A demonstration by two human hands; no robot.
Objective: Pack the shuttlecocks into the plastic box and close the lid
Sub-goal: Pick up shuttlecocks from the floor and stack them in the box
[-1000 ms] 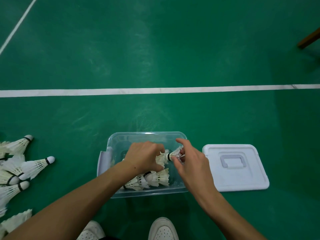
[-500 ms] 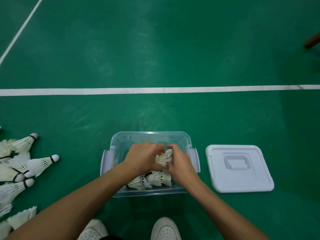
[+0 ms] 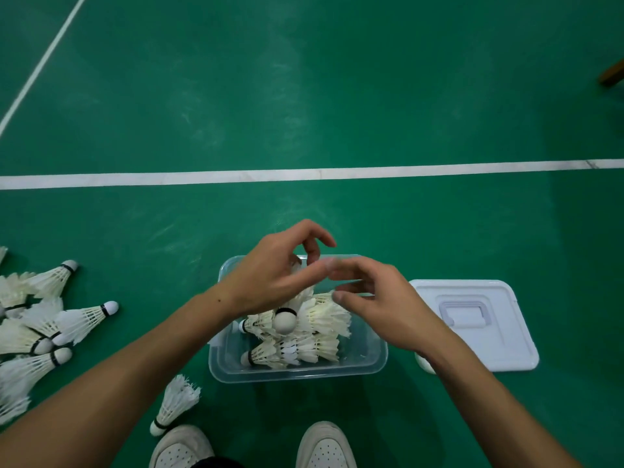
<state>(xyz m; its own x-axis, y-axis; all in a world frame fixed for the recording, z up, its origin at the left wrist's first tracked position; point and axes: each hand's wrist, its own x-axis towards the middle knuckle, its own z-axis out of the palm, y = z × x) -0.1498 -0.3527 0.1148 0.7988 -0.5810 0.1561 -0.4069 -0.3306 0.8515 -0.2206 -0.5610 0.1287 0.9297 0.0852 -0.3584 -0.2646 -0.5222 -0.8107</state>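
Mid-packing: left hand [image 3: 277, 275] and right hand [image 3: 378, 298] loose-fingered, empty over plastic box [image 3: 297, 369]; next, fetching shuttlecocks [image 3: 44, 322] off floor's left edge.

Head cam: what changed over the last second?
Both hands, left hand and right hand, let go of the shuttlecocks and lifted out of the plastic box, open and empty. Lid stays off on the floor; loose pile unmoved.
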